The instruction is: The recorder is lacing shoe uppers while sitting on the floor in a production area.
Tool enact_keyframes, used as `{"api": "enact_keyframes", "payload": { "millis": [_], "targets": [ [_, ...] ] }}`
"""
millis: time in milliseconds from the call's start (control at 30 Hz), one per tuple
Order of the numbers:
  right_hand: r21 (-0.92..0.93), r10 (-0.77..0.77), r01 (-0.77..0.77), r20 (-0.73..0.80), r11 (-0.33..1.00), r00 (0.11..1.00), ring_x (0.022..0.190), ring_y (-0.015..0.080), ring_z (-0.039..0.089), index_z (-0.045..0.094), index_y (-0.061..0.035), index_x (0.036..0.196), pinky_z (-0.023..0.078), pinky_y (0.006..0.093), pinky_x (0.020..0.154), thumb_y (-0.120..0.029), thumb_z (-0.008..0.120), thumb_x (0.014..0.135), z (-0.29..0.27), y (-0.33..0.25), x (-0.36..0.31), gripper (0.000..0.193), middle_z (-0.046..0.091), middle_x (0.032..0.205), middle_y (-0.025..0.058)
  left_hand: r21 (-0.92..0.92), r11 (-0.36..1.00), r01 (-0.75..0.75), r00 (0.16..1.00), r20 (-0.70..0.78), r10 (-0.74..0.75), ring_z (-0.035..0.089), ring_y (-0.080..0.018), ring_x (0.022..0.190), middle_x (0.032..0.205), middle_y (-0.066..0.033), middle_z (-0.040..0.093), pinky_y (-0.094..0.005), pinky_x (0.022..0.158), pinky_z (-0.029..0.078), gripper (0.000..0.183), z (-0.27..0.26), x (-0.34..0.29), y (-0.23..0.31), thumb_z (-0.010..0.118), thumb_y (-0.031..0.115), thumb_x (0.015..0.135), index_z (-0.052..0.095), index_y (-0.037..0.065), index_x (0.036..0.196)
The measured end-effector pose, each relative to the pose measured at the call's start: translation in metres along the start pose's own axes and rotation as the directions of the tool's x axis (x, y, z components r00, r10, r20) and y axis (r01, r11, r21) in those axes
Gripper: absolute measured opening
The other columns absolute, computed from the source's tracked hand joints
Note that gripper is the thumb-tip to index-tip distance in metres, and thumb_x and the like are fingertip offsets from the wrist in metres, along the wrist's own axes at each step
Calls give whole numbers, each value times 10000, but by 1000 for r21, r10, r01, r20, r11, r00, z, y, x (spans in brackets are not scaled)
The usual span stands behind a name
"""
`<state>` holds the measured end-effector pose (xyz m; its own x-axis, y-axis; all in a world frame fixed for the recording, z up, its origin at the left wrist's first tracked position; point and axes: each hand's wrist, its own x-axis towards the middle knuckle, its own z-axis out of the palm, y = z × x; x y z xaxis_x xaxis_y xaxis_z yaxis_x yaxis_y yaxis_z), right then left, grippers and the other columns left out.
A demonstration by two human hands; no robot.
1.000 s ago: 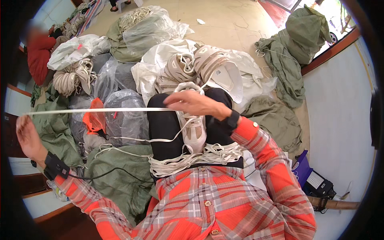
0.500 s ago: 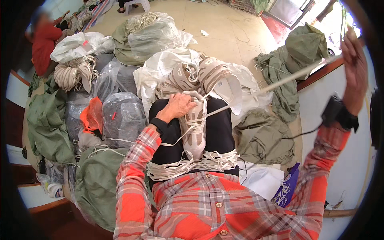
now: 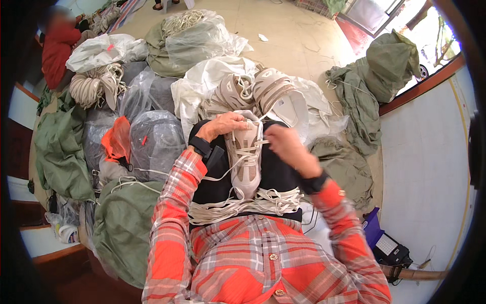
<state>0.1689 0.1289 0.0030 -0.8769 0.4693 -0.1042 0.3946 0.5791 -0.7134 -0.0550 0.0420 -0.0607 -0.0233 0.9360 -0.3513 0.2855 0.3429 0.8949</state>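
Note:
A beige and white sneaker (image 3: 245, 157) lies between my thighs, toe toward me, with a pale shoelace (image 3: 248, 151) threaded across its front. My left hand (image 3: 225, 125) grips the shoe at its far end, by the tongue and collar. Close to the right edge of the eyelets is my right hand (image 3: 291, 148), a little blurred, its fingers pinched at the lace. The fingertips are partly hidden by the hand. A bundle of loose pale laces (image 3: 243, 207) rests across my lap. One lace end trails left from the shoe over my leg.
Beyond my knees, beige shoe uppers (image 3: 276, 93) lie stacked on white sheeting (image 3: 195, 81). Grey bundles in clear plastic (image 3: 157, 139), an orange bag (image 3: 117, 139) and green sacks (image 3: 58, 152) sit to the left. More green sacks (image 3: 387, 66) stand at right. A person in red (image 3: 58, 53) sits far left.
My right hand has come down from high on the right, where a lace was stretched out taut, to the side of the shoe. My left hand stays at the shoe's collar.

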Motion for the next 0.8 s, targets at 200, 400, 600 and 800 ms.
{"api": "enact_keyframes", "payload": {
  "millis": [200, 400, 600, 800],
  "targets": [
    [-477, -404, 294, -145, 828, 903, 798, 343, 537, 544, -3, 811, 446, 426, 699, -51, 589, 686, 48, -13, 6, 142, 506, 832, 187, -217, 975, -56, 997, 33, 64, 440, -47, 727, 762, 70, 528, -219, 670, 363, 214, -3, -3, -9, 583, 270, 880, 626, 67, 827],
    [-208, -360, 328, -142, 922, 922, 823, 353, 497, 534, 5, 803, 422, 422, 718, -25, 551, 686, 57, 0, 12, 122, 484, 806, 178, -190, 979, -71, 997, 23, 77, 421, -40, 720, 754, 78, 511, -211, 668, 350, 226, -2, -3, -3, 586, 281, 878, 596, 79, 779],
    [-205, -461, 433, -121, 878, 879, 778, 372, 487, 486, 14, 881, 405, 437, 689, 21, 522, 739, 58, 6, 12, 147, 500, 844, 183, 46, 986, -163, 985, 58, 160, 492, -85, 772, 803, 15, 596, -245, 734, 392, 291, -6, -4, 10, 559, 309, 868, 657, 35, 872],
    [-86, -397, 389, -118, 917, 910, 813, 370, 479, 450, 11, 946, 409, 425, 726, 61, 502, 740, 63, -6, 15, 218, 481, 867, 185, 23, 982, -189, 974, 134, 185, 573, -136, 840, 870, -46, 655, -266, 802, 449, 301, -8, 4, 8, 543, 261, 851, 667, 6, 952]
  ]
}}
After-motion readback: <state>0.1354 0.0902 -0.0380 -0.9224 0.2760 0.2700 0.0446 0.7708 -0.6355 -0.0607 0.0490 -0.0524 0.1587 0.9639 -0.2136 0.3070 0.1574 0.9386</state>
